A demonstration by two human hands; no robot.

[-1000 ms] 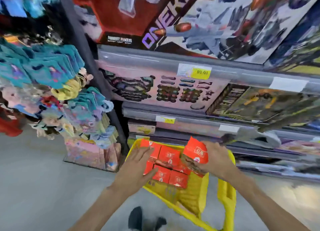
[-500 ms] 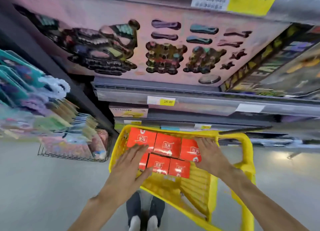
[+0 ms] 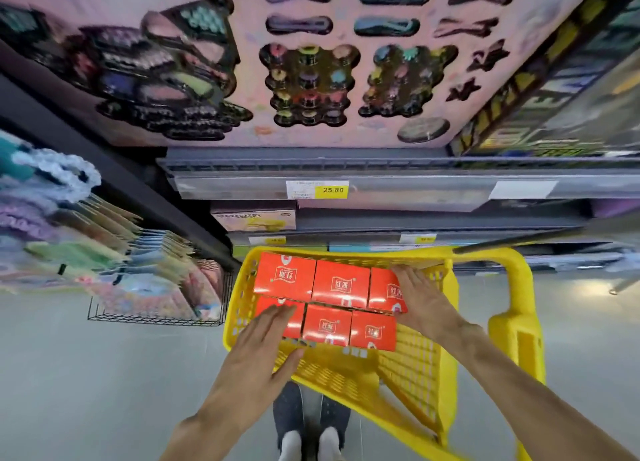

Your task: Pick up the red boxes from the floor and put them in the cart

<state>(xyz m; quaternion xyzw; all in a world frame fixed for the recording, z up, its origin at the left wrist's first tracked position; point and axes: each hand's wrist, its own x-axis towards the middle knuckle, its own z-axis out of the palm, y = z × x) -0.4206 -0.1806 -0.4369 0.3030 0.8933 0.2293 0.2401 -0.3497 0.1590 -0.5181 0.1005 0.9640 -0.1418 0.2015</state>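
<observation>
Right-hand box (image 3: 384, 291) now down in cart (image 3: 408, 363), hands (image 3: 263, 353) flanking

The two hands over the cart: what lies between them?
In the head view, red boxes packed in the yellow cart lie between the left hand and the right hand; each hand rests on an end box.

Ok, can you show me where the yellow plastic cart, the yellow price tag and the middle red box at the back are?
yellow plastic cart (image 3: 408, 363): head view, bare mesh floor.
yellow price tag (image 3: 333, 190): head view, number part.
middle red box in the back row (image 3: 341, 284): head view, top face.
</observation>
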